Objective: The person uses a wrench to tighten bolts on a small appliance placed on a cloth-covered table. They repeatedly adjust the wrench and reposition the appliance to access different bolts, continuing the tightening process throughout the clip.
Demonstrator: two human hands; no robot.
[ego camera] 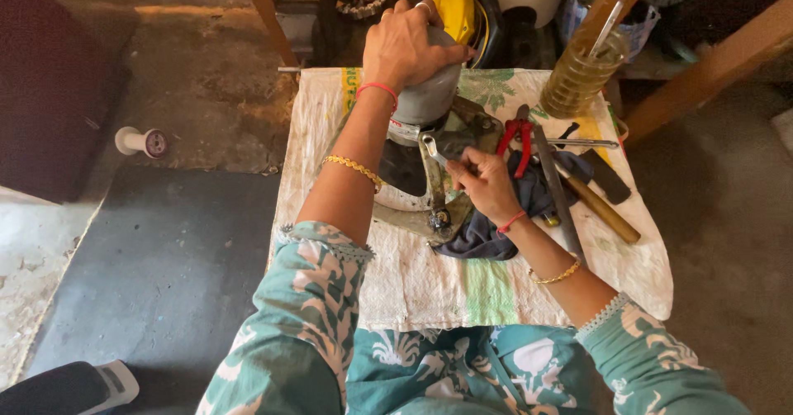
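Grey motor [429, 93], upright on a metal base [413, 208], stands toward the far middle of the surface [413, 283], which is covered by a white woven sack. Head view: the left hand [409, 47] rests on top of the motor, its fingers [450, 52] wrapped down over the rounded cap and clamped on it. The right hand [487, 184] lies just right of the base, fingers [462, 167] pinched together on the handle of a silver spanner [431, 175], whose open end points toward the far side, against the motor's lower body. A dark blue cloth [529, 192] lies under and right of the right hand. Further right lie red-handled pliers [520, 138], a long flat file [557, 192] and a wooden-handled tool [607, 208], side by side. A jar of yellowish liquid [582, 72] stands at the far right corner. On the floor to the far left lies a white spool [142, 141]. Both forearms wear gold bangles and red thread.
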